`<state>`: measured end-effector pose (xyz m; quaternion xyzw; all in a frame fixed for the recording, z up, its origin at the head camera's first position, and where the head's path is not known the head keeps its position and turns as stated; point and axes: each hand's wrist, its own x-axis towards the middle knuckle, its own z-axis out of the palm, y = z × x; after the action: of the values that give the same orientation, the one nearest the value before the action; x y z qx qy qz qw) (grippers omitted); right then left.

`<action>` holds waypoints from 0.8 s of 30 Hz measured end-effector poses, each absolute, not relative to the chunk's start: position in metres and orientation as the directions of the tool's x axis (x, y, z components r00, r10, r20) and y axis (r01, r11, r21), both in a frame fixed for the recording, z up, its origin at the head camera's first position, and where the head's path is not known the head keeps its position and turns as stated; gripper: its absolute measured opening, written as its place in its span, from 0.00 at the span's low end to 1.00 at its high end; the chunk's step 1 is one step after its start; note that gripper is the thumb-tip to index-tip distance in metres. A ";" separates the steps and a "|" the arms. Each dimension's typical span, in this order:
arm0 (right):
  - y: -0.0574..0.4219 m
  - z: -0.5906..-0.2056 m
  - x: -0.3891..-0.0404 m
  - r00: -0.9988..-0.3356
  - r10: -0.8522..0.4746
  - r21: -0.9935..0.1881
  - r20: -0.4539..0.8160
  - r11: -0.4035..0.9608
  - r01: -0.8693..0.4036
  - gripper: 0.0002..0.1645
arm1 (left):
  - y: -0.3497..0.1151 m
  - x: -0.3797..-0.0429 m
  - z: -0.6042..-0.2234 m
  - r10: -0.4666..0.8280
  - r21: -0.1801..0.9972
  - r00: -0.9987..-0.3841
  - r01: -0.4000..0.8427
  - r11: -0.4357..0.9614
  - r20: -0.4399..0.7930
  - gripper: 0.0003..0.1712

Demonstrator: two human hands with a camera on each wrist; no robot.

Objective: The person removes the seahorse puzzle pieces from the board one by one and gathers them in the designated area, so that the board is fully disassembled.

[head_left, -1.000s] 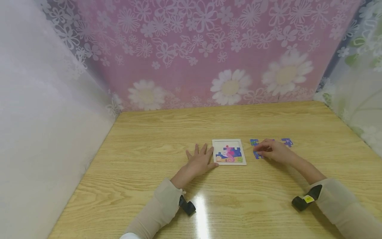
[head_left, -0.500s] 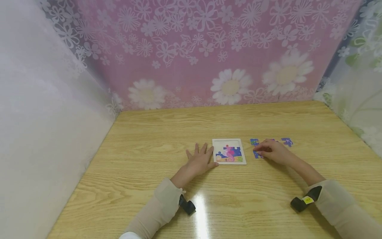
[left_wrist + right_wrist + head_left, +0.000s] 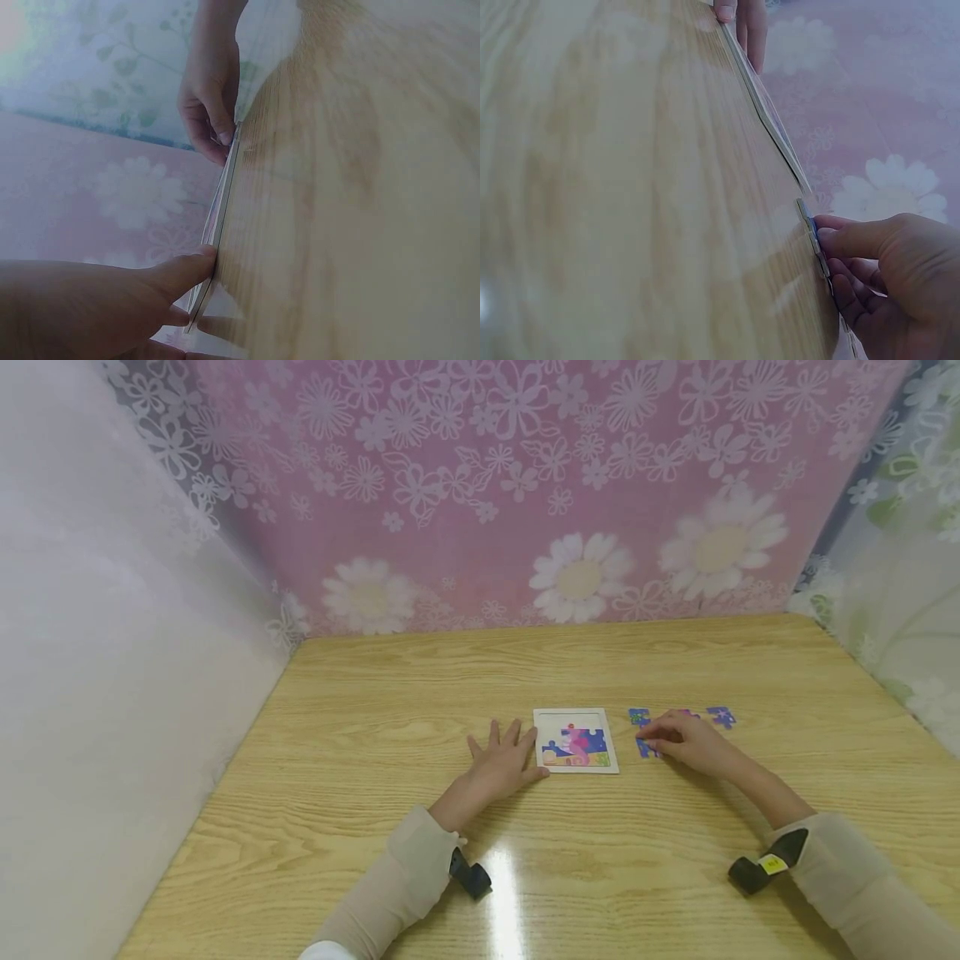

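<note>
A square white puzzle tray (image 3: 553, 719) lies flat on the table, its lower part filled with joined pieces that form a pink seahorse on blue. My left hand (image 3: 501, 770) rests palm down at the tray's left side with fingers spread, the thumb along its near corner. To the right, my right hand (image 3: 692, 742) pinches a blue puzzle piece (image 3: 642, 749) between thumb and index finger at table level; the hand covers part of it. Around that hand lie a blue-green piece (image 3: 638, 717), a partly hidden pink piece (image 3: 687, 713) and a blue star piece (image 3: 722, 717).
The wooden table (image 3: 600, 860) reaches a pink flowered curtain (image 3: 465, 527) at the back. A pale wall covering (image 3: 112, 652) borders the left, and a flowered one (image 3: 907, 568) the right. A dark camera (image 3: 471, 875) sits on the left wrist, another camera (image 3: 750, 874) on the right.
Both hands stay nearly in place. The right wrist and forearm have shifted very slightly left, and a little more of the pink piece shows behind the right hand.
</note>
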<state>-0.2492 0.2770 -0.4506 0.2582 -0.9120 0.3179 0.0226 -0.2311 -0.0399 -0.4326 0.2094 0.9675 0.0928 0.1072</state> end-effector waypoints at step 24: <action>0.271 -0.426 -0.248 -0.894 -0.418 -0.641 0.162 0.645 -0.417 0.10 | -0.041 -0.231 -0.432 0.431 0.239 -0.887 0.388 0.890 -0.166 0.41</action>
<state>-0.2482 0.2712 -0.4256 0.2302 -0.9068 0.3531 -0.0005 -0.2307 -0.0407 -0.4322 0.2118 0.9662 0.0999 0.1076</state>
